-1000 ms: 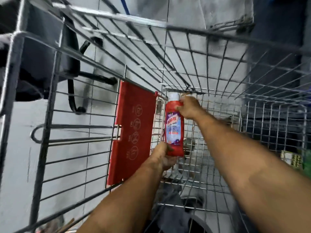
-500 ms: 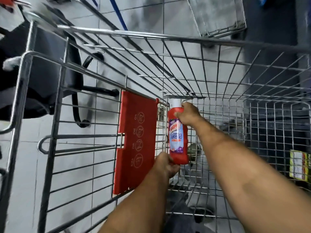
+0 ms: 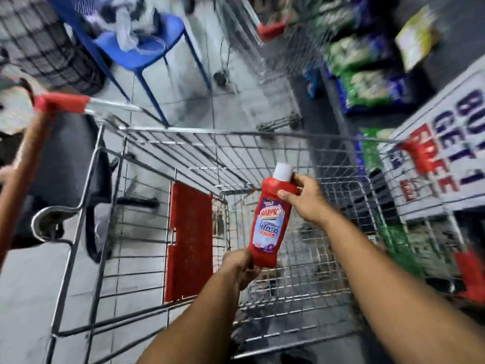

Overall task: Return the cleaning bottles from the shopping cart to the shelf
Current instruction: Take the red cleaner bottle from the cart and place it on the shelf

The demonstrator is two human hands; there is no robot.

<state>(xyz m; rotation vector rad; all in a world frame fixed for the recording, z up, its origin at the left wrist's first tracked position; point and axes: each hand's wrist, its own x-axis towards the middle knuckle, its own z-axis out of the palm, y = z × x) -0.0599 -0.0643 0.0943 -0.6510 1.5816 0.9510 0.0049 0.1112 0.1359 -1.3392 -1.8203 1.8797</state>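
Note:
A red bathroom-cleaner bottle (image 3: 270,219) with a white cap and a blue-and-purple label is held above the wire shopping cart (image 3: 236,143), tilted with its cap up and to the right. My left hand (image 3: 240,266) grips its base from below. My right hand (image 3: 304,198) holds its neck just under the cap. The cart basket shows no other bottle that I can make out. The shelf (image 3: 367,88) stands at the right, stacked with green and blue packs.
A red child-seat flap (image 3: 190,240) hangs inside the cart at the left. The red cart handle (image 3: 63,102) is at the upper left. A blue plastic chair (image 3: 141,48) stands on the tiled floor beyond. A white promo sign (image 3: 446,153) hangs at the right.
The bottle has been lifted out of the cart's depth and tilted right, both hands still on it. The view has swung up, bringing the shelf, the sign and the chair into sight.

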